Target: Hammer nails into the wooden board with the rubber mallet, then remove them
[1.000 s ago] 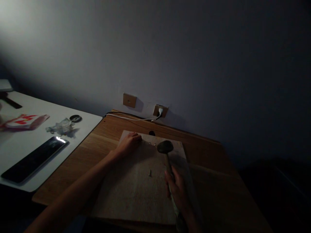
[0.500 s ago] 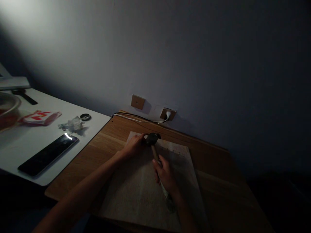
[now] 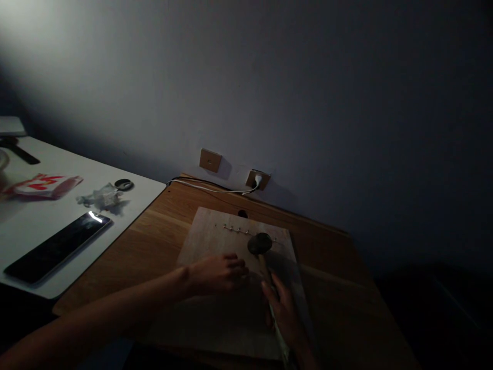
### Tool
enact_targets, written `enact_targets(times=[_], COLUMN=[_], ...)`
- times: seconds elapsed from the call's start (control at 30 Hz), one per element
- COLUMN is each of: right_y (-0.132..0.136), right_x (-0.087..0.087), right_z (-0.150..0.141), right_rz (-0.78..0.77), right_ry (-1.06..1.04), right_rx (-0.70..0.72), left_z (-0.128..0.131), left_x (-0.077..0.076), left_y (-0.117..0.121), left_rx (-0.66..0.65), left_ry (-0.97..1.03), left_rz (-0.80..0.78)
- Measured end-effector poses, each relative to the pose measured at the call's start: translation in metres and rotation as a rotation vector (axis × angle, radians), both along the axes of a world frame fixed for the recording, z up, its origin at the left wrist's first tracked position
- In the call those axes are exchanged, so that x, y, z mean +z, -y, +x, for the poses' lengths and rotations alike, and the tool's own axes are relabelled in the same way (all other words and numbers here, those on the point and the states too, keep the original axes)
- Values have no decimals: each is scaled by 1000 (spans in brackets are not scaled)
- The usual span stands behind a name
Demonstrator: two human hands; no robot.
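My right hand is wrapped around the handle of a mallet. The mallet's dark round head is raised over the right part of a pale wooden board. Along the board's far edge stands a row of several small shiny nails, partly behind the mallet head. Low over the board's middle, my left hand has its fingers curled in. Anything inside those fingers is hidden or too small to make out.
The board lies on a brown wooden table against the wall. A white table at left carries a phone, a red-and-white packet, crumpled plastic and a dark round item. Cables run to a wall socket.
My left hand has drawn back from the board's far edge towards me, uncovering the nail row. The mallet has moved right and nearer with my right hand. The view has shifted slightly right.
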State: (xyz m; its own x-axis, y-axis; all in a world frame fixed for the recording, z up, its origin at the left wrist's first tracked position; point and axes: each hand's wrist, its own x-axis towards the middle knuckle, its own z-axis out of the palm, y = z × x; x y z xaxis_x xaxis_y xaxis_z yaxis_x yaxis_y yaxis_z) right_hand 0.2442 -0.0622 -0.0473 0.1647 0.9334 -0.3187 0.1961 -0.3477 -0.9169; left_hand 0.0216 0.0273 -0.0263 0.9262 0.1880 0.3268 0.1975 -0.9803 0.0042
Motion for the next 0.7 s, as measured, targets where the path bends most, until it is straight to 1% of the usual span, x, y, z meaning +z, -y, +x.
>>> enact_targets(times=[0.07,0.13,0.2,0.27,0.33,0.37,0.4,0.43,0.47,0.53,0.6,0.7], right_y=[3,5,6,6,6,6,5,5,5,5,5,6], right_x=[-4,-6,-9,-11,-12,-12,-12,-12,-12,-12,-12,-11], right_z=[1,1,1,2,3,3,3,4,4,4,4,4], right_rz=[11,27,31,22,9,7,9,12,13,8,3,5], right_ry=[-3,-10,-20,-29,-37,-39,-41,-44,-45,-49,-56,-48], right_rx=[0,-2,-11,-6,15,25,29,31,32,35,39,42], left_z=[8,11,9,1,-14,-22,-31,-40,-49,-61,-66,-65], left_x=[-5,-10,-13,-12,-12,-14,-17,-20,-25,-36,-45,-52], left_y=[16,21,15,-1,-25,-38,-51,-63,-73,-87,-93,-97], left_rx=[-64,-78,-56,-11,78,165,280,391,466,574,629,642], left_ry=[-49,-63,-49,6,116,205,302,389,439,481,493,516], left_rz=[28,39,57,44,-47,-144,-246,-325,-376,-439,-480,-540])
